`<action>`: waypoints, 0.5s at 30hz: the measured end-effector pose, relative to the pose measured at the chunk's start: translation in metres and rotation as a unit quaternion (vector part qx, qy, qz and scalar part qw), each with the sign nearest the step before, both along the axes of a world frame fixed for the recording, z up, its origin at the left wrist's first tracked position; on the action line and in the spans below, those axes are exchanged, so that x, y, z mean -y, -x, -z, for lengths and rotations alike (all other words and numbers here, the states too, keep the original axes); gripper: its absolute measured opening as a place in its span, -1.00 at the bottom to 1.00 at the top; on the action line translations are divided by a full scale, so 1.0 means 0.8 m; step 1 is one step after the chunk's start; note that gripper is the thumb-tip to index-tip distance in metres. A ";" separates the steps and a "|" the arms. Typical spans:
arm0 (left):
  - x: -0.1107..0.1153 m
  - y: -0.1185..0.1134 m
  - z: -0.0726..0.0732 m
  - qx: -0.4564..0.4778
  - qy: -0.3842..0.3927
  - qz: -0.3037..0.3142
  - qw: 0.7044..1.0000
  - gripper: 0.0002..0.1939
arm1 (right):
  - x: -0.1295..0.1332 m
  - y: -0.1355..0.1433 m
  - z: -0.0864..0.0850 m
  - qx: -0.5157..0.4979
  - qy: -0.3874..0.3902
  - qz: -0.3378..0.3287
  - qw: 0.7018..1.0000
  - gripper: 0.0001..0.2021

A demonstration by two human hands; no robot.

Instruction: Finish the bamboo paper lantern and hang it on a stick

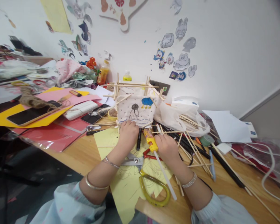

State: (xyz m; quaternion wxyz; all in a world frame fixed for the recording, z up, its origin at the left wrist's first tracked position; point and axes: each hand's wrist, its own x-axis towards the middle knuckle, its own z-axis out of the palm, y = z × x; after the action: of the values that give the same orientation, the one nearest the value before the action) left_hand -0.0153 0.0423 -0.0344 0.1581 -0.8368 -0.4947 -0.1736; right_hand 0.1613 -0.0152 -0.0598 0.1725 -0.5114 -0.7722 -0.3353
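Note:
A stick-framed paper box (136, 109) stands against the wall side of the table, its white front panel drawn with a figure and a blue cloud. My left hand (128, 134) is closed at the panel's lower front edge, fingertips partly hidden. My right hand (166, 146) is closed just right of a yellow hot glue gun (151, 141); a pale slim end shows by its fingers, but what they grip is unclear. A long glue stick (165, 175) comes out of the gun's back. Between my arms are a black marker (139, 139) and scissors with yellow handles (155, 203).
Under the scissors lies yellow drawn-on paper (121, 199). Loose wooden sticks (197, 152) and black pens spread to the right, beside a white plastic bag (170, 116). A phone (35, 113), coloured sheets and twine (34, 99) crowd the left. A white cable (272, 158) curves at far right.

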 end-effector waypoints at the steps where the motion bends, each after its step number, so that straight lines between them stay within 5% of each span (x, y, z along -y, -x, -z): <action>1: 0.000 0.000 0.000 0.000 0.001 0.000 1.000 -0.78 | 0.000 0.000 0.000 0.000 0.000 0.001 1.000 -0.87; 15: 0.000 0.000 -0.001 0.005 -0.005 0.001 1.000 -0.77 | 0.000 0.001 -0.001 -0.009 -0.015 0.010 1.000 -0.84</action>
State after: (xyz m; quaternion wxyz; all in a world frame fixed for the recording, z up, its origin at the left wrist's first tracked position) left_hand -0.0153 0.0420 -0.0340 0.1594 -0.8357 -0.4935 -0.1808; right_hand 0.1607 -0.0155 -0.0588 0.1833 -0.5193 -0.7605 -0.3442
